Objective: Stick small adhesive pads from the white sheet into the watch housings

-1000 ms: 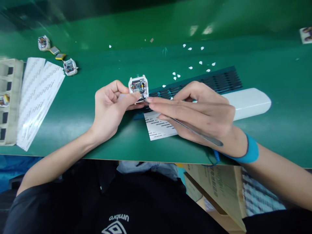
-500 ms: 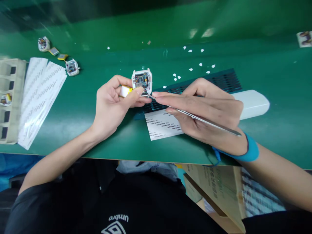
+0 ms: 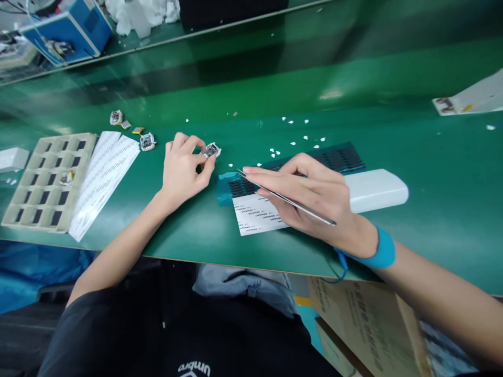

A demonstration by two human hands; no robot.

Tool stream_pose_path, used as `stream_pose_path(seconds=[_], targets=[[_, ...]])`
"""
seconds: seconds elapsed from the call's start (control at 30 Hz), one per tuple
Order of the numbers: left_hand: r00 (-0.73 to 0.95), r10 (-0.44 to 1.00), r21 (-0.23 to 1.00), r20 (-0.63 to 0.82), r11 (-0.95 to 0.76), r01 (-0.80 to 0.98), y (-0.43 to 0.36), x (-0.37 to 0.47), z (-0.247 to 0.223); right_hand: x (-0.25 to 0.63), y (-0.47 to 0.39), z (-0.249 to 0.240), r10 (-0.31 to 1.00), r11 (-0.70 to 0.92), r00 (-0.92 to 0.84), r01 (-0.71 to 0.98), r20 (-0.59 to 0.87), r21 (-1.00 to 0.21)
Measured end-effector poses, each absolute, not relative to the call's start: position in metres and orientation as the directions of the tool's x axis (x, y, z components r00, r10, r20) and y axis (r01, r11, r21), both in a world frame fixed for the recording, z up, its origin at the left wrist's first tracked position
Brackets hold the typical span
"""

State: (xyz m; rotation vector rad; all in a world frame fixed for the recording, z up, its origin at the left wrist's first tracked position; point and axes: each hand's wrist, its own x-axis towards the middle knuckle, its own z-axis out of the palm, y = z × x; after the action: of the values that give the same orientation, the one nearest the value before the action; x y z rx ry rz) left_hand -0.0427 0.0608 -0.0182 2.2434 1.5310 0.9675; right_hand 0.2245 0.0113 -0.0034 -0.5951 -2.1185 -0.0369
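My left hand pinches a small white watch case with exposed electronics between thumb and fingers, low over the green table. Its battery does not show now. In my right hand lies a pair of metal tweezers, tips pointing left over a dark slotted sheet with a teal film edge. Under that hand lies a white printed backing sheet. Small white round stickers with tabs are scattered beyond the dark sheet. A teal wrist strap circles my right wrist.
At left, a beige compartment tray holds one small part. Long printed strips lie beside it, and two opened watch cases with batteries sit behind. A white rounded block rests right of my hand. A blue box stands on the shelf.
My left hand has turned over and lowered the watch case towards the table, tilting it away from the tweezers. My right hand still holds the tweezers. The head view has shifted, showing more shelf.
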Motion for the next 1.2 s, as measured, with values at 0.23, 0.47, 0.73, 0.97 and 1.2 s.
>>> stream_pose_path(seconds=[0.23, 0.47, 0.73, 0.97, 1.2], targets=[[0.103, 0.961, 0.192, 0.256, -0.155, 0.969, 0.072, -0.052, -0.012, 0.226, 0.008, 0.002, 0.413, 0.879, -0.495, 0.436, 0.764, -0.193], [-0.271, 0.935, 0.154, 0.23, 0.241, 0.958, 0.103, -0.113, 0.002, 0.224, 0.006, 0.004, 0.382, 0.893, -0.506, 0.417, 0.773, -0.169], [-0.042, 0.983, 0.278, 0.179, -0.009, 0.961, 0.109, -0.113, -0.005, 0.226, 0.006, 0.003, 0.38, 0.893, -0.533, 0.424, 0.756, -0.15], [0.085, 0.989, 0.567, 0.124, -0.141, 0.811, 0.096, -0.086, 0.001, 0.227, 0.008, 0.0, 0.387, 0.886, -0.537, 0.443, 0.75, -0.14], [0.033, 0.999, 0.356, 0.021, -0.038, 0.934, 0.088, -0.088, 0.01, 0.226, 0.008, -0.001, 0.393, 0.883, -0.554, 0.45, 0.734, -0.133]])
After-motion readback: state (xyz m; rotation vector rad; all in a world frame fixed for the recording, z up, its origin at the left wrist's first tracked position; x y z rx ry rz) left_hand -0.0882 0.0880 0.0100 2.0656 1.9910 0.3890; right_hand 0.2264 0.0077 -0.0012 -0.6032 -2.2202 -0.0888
